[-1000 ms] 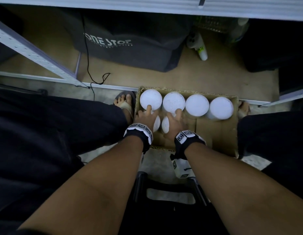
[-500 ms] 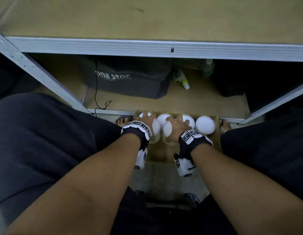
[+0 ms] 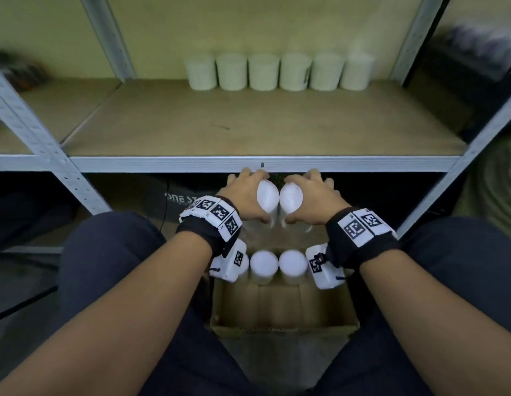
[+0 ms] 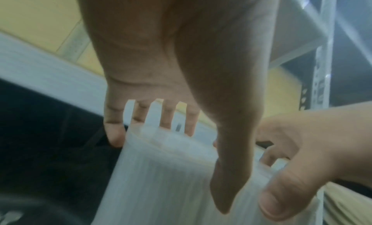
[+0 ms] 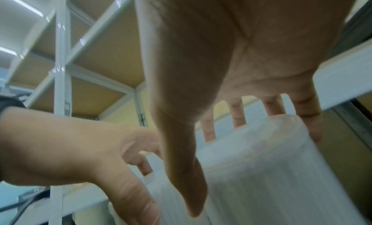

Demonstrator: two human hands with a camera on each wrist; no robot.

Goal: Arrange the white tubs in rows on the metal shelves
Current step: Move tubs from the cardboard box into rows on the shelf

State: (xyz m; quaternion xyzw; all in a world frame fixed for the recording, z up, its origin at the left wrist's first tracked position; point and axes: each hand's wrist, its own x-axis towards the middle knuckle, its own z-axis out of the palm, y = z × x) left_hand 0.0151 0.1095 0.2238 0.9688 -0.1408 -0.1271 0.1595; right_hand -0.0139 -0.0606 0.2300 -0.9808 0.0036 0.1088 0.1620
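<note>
The left hand [image 3: 242, 195] gripped a white tub [image 3: 267, 192] from above, fingers and thumb curled round its top, just below the metal shelf's front rail [image 3: 162, 163]. Touching it on the right, a second white tub [image 3: 290, 194] was gripped the same way by the right hand [image 3: 314, 199]. Six more tubs [image 3: 278, 71] stood in a row at the back of the shelf, and two [image 3: 278, 264] remained in the cardboard box [image 3: 282, 324] below.

Both hands have come up out of the cardboard box [image 3: 282, 310], each now gripping a white tub: the left hand [image 3: 242, 195] holds the left tub [image 3: 267, 195], the right hand [image 3: 314, 198] the right tub [image 3: 290, 197], side by side just below the shelf [image 3: 248, 164] edge. Two tubs [image 3: 278, 264] remain in the box, below the fingers.
</note>
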